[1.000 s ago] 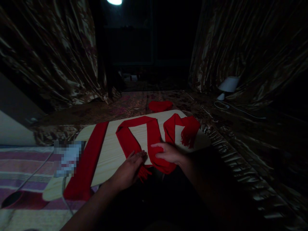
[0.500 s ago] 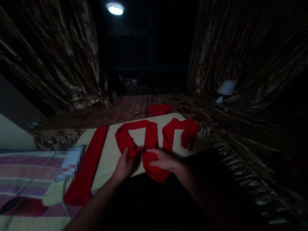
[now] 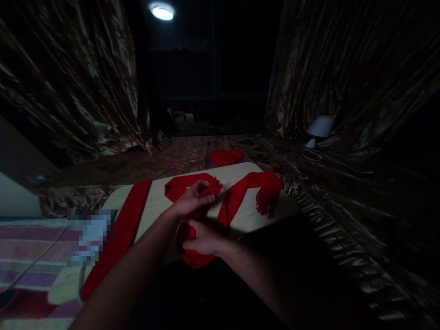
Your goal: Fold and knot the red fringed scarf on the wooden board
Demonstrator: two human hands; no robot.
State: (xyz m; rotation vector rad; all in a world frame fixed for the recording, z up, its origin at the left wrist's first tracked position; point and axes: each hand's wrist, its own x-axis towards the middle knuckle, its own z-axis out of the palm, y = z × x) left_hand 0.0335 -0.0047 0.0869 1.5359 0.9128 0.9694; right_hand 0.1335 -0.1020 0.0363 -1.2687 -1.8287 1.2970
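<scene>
A long red scarf (image 3: 235,197) winds in loops over a light wooden board (image 3: 165,215), and its fringed end (image 3: 268,197) lies at the board's right side. My left hand (image 3: 194,199) grips the scarf's other end, whose fringe sticks out past the fingers. Nearer to me and below it, my right hand (image 3: 204,239) is closed on a bend of the same scarf at the board's front edge. Left of both hands, a flat red strip of cloth (image 3: 129,224) crosses the board. The cloth inside my palms is partly hidden.
Beyond the board sits a red bundle of cloth (image 3: 227,157) on a patterned cover. A white lamp (image 3: 320,127) with a cord stands at the right. A striped cloth (image 3: 24,256) with a cable lies at the left, beside a blurred-out item (image 3: 92,236). Curtains hang on both sides.
My left hand has moved up and to the right with the scarf end, passing above my right hand. My right hand has pulled its bend of scarf leftward, and the loops have shifted.
</scene>
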